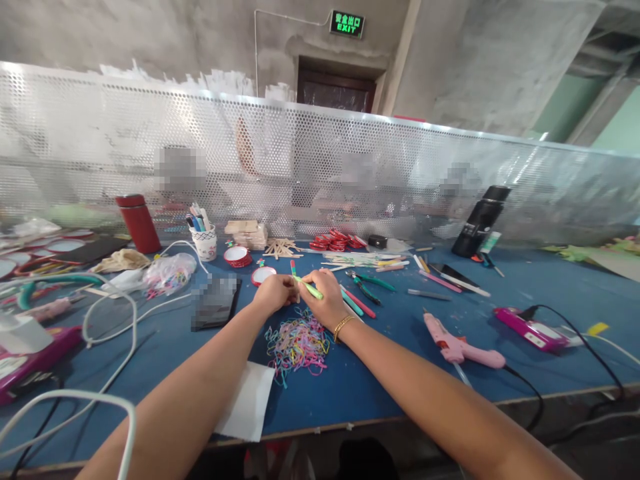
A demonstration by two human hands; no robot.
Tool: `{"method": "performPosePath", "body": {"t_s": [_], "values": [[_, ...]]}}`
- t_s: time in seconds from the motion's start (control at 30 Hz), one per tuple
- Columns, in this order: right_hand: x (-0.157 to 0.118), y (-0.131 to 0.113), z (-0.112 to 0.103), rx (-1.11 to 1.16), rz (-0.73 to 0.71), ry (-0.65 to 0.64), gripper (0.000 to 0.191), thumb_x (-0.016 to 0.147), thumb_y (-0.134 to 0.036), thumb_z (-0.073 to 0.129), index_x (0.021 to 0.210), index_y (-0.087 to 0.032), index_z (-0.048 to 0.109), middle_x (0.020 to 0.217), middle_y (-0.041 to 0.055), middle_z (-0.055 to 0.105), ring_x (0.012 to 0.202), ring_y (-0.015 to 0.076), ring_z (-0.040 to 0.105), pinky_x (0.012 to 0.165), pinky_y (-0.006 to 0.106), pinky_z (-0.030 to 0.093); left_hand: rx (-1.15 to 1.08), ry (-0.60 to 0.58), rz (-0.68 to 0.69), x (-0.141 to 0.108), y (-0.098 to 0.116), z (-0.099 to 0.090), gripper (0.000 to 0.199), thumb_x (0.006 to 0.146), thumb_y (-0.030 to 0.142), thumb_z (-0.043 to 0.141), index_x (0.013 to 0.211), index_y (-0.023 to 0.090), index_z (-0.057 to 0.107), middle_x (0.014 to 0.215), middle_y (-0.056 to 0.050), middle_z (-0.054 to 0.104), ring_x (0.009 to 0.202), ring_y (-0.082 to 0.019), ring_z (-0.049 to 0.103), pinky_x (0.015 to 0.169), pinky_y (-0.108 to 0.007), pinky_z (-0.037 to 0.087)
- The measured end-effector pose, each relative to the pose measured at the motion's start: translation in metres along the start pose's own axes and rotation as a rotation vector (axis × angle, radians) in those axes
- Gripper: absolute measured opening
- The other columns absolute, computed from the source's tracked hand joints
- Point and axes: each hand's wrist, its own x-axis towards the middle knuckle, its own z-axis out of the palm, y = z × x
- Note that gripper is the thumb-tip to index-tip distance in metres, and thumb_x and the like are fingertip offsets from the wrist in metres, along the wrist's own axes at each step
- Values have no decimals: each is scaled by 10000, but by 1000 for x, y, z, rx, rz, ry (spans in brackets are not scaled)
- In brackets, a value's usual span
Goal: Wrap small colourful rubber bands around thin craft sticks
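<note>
My right hand (325, 297), with a gold bracelet at the wrist, is closed around a light green marker pen (313, 291). Its tip points to the upper left, at a thin stick (293, 268) with red and green colouring. My left hand (277, 293) pinches this stick near its lower end, and the fingers partly hide it. Whether the pen tip touches the stick is too small to tell. Just below both hands lies a pile of colourful elastic loops (299, 341). Beside my right hand are a red marker (361, 303) and a teal marker (352, 301).
Green-handled pliers (367, 285) lie to the right, with a pink glue gun (460, 343) nearer the front. A phone (217, 303) and white paper (250, 403) are on the left. Wooden sticks (281, 248), red round pieces (336, 240) and a pen cup (204, 241) stand behind.
</note>
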Motion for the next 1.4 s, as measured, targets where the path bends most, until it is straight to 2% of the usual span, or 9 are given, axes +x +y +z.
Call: {"method": "performPosePath", "body": {"t_s": [0.47,0.77,1.0,1.2,1.4], "values": [[1,-1,-1,2,-8,-4,138,901,-301,521,787,-226,542,744,5,641,724,173,558,836,346,387,3,-2,-20,0,1,0,45,705,189,645,700,144,649,658,-42,685,590,-132,640,523,-194,468],[1,-1,-1,-4,11,-9,119,884,-279,539,780,-223,548,731,2,638,725,170,556,827,336,388,18,2,6,1,-1,0,60,698,210,648,689,150,649,654,-35,684,585,-128,631,526,-199,468],[1,2,-2,-27,54,56,139,874,-253,550,740,-222,532,705,-3,624,716,169,542,807,325,387,4,10,4,4,-4,0,70,678,219,669,686,152,652,643,-39,683,579,-139,637,505,-201,459],[1,-1,-1,-16,3,5,143,891,-273,530,757,-224,538,707,-3,633,697,164,551,823,335,381,-11,-10,5,6,-7,0,74,674,217,669,678,146,647,658,-42,685,574,-132,635,506,-195,459],[1,2,-1,-41,42,18,131,874,-261,549,748,-224,538,693,-8,625,694,165,544,807,327,379,-6,3,3,2,-2,0,96,681,241,676,683,150,646,641,-43,679,569,-132,630,499,-193,449]]}}
